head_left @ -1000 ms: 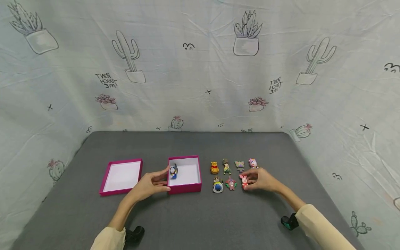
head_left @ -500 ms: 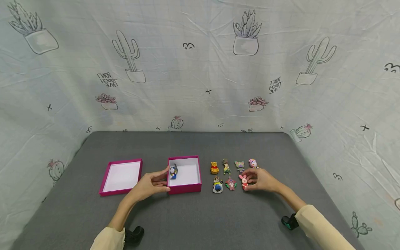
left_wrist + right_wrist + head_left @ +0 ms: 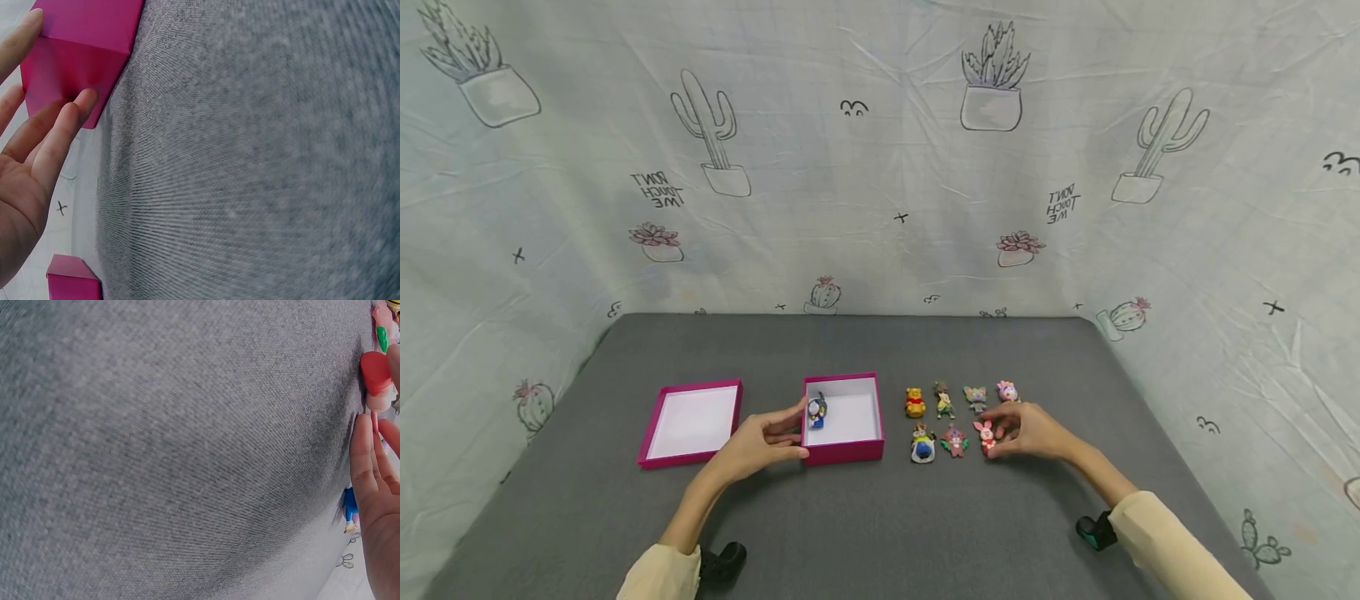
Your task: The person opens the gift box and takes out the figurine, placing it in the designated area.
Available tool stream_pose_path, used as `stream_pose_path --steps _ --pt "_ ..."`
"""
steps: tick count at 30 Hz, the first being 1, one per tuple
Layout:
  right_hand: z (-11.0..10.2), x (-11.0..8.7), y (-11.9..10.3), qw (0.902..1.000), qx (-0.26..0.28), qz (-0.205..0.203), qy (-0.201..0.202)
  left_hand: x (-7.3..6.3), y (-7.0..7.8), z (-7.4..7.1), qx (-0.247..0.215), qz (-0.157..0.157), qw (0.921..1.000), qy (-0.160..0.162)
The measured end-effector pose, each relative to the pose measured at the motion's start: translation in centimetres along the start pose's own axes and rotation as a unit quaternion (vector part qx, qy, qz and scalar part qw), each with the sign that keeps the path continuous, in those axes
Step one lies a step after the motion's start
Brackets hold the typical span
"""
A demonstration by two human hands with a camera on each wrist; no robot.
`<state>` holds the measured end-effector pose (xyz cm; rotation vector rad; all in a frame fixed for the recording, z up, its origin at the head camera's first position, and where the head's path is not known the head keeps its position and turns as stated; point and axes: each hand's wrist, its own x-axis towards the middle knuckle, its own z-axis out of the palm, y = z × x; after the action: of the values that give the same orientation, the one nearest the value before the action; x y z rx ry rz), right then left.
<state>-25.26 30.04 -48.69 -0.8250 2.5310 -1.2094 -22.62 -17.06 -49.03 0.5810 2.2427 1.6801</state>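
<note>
In the head view, my left hand (image 3: 762, 446) lies against the left side of an open magenta box (image 3: 844, 452). Its fingers touch the side wall, and the thumb is at the near corner, also seen on the box (image 3: 94, 56) in the left wrist view. A small blue-and-white figurine (image 3: 817, 411) lies inside, at the left. On the right, my right hand (image 3: 1032, 432) pinches a pink piglet figurine (image 3: 984, 435) with red clothing between thumb and fingers, down on the grey cloth. The right wrist view shows only part of this figurine (image 3: 376, 375).
A magenta lid (image 3: 691, 423) lies left of the box, white inside up. Right of the box are a yellow bear figurine (image 3: 914, 403) and several others, in two rows. A grey cloth (image 3: 880, 533) covers the table. A patterned curtain (image 3: 895, 167) hangs behind.
</note>
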Motion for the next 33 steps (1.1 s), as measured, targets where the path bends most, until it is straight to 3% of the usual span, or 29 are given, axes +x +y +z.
stream_pose_path --steps 8,14,18,21,25,29,33 --pt "-0.6 0.4 0.0 0.9999 0.011 -0.007 0.0 -0.4 0.2 -0.5 0.009 0.002 0.9998 0.015" --pt "-2.4 1.0 -1.8 0.9978 -0.053 0.003 0.04 -0.6 0.4 -0.8 0.007 -0.01 0.9996 0.025" --pt "-3.2 2.6 -3.1 0.9975 0.008 -0.039 0.059 -0.9 0.4 -0.9 0.006 -0.011 0.9997 0.021" --pt "-3.2 4.5 -4.5 0.9928 0.09 -0.075 0.022 -1.0 0.3 -0.9 0.001 -0.012 0.9997 0.019" --pt "-2.4 8.2 -6.5 0.9795 0.157 -0.112 -0.058 -0.8 0.3 -0.7 -0.009 -0.01 0.9997 0.02" --pt "-1.1 12.1 -8.0 0.9634 0.192 -0.126 -0.138 -0.5 0.5 -0.1 -0.011 -0.008 0.9997 0.019" --pt "0.6 15.6 -9.0 0.9555 0.177 -0.121 -0.202 -0.1 0.8 0.6 -0.01 -0.01 0.9997 0.018"
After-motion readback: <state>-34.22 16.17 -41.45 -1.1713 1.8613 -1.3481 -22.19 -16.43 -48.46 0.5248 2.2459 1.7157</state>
